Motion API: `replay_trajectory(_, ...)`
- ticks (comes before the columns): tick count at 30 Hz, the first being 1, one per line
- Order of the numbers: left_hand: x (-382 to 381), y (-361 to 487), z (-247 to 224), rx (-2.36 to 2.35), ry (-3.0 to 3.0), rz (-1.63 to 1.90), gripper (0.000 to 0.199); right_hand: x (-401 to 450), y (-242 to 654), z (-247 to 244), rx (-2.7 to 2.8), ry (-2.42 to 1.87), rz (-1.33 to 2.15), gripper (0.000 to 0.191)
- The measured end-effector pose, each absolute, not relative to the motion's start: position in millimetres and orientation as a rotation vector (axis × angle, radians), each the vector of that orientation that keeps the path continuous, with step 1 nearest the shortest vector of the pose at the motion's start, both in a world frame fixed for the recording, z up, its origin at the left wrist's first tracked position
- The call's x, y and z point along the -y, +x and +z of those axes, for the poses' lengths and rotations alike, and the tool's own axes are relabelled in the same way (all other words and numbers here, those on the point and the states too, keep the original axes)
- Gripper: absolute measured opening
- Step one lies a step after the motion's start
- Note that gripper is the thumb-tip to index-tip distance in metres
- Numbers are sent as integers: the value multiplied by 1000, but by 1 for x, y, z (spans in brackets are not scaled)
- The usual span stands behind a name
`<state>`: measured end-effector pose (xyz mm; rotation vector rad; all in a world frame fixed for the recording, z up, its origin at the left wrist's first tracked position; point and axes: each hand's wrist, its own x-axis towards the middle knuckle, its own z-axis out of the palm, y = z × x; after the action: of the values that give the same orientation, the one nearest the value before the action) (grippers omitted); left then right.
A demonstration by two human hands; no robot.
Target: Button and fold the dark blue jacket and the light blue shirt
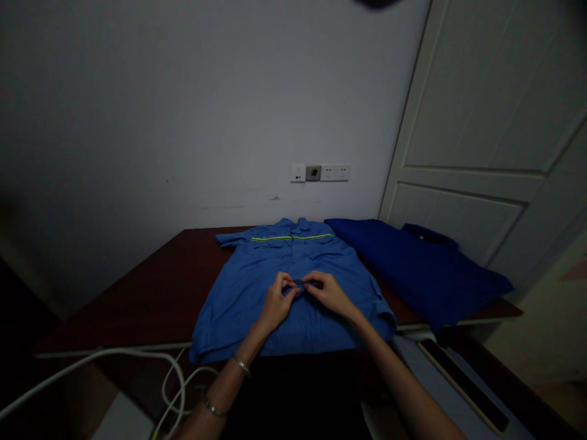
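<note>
A blue short-sleeved work shirt (257,269) with a yellow-green stripe across its chest lies spread out, front up, its collar toward the wall. My left hand (277,298) pinches the cloth at the shirt's front, near the middle. Opposite it, my right hand (328,292) pinches the same raised bit of the front opening. The fingertips of both hands almost meet there. Whether a button sits between them is too small and dark to tell.
The dark red table (137,293) stands against a wall with sockets (334,173). A darker blue cloth bag (413,263) lies at the right, beside a white door (477,122). White cables (132,352) loop at the front left. A long dark object (463,385) rests lower right.
</note>
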<state>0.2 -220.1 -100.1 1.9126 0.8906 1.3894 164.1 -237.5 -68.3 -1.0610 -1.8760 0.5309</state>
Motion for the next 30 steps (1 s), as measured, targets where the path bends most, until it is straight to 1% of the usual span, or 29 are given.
replay_trajectory(8,216,0,-104,-885,1905,1398,20,236,167,-73,1805,-1002,645,15)
replay_trajectory(18,212,0,-107,-870,1939,1382,22,226,170,-89,1654,-1138,684,29)
replay_trajectory(30,212,1,-108,-850,1991,1351,20,224,166,-93,1649,-1131,833,26)
